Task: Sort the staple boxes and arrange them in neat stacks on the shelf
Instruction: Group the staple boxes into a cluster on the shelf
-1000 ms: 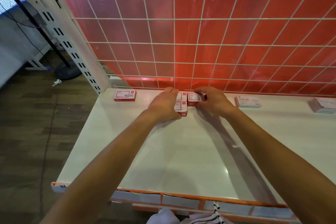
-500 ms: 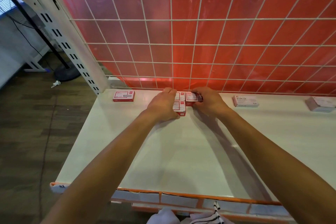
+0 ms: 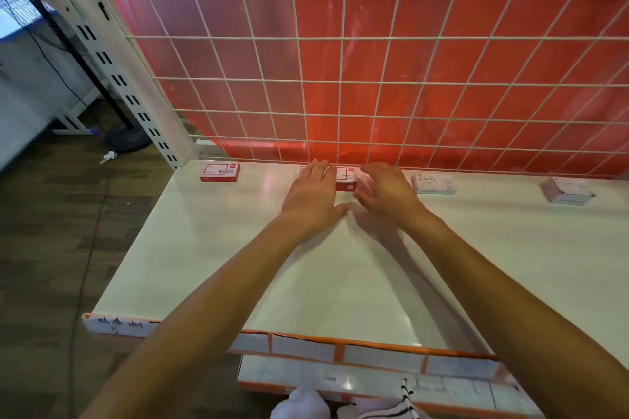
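A small group of red and white staple boxes (image 3: 345, 177) sits at the back middle of the white shelf (image 3: 306, 269), against the wire grid. My left hand (image 3: 311, 196) lies flat over the group's left part, fingers straight, hiding most of it. My right hand (image 3: 384, 190) hovers at the group's right side with fingers spread and relaxed, holding nothing. A single red staple box (image 3: 220, 172) lies apart at the back left. A pale box marked STAPLES (image 3: 434, 183) lies to the right, and a pale stack (image 3: 565, 190) sits at the far right.
A white wire grid over a red panel (image 3: 374, 78) closes the back of the shelf. A slotted white upright (image 3: 112, 78) stands at the left. The shelf's front edge (image 3: 340, 347) carries orange-framed label strips, with a lower shelf below it. Wooden floor lies to the left.
Both hands have let go of the red boxes and opened. The boxes now sit further back against the grid, pushed together. My right hand has lifted slightly off them.
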Tool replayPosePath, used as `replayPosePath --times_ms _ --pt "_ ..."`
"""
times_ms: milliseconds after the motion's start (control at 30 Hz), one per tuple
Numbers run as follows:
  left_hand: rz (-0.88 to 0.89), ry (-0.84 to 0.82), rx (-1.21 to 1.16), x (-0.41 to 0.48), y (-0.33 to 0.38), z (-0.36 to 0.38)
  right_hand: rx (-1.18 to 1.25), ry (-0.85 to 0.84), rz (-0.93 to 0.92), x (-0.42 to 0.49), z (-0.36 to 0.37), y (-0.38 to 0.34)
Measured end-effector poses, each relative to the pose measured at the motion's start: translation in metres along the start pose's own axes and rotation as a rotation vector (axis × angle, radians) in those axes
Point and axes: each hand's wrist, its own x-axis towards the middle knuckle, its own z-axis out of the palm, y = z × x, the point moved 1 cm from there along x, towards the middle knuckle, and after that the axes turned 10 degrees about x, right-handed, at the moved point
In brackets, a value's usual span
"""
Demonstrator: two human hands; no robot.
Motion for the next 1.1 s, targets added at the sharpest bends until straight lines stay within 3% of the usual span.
replayPosePath --times_ms 500,1100 --pt "0.022 0.081 -0.013 -0.036 0.107 0.025 -0.150 -0.055 -0.016 -0.087 -0.034 0.055" --pt "0.441 0.075 0.068 -0.028 0.229 0.040 -0.187 0.214 0.263 -0.183 -0.092 0.141"
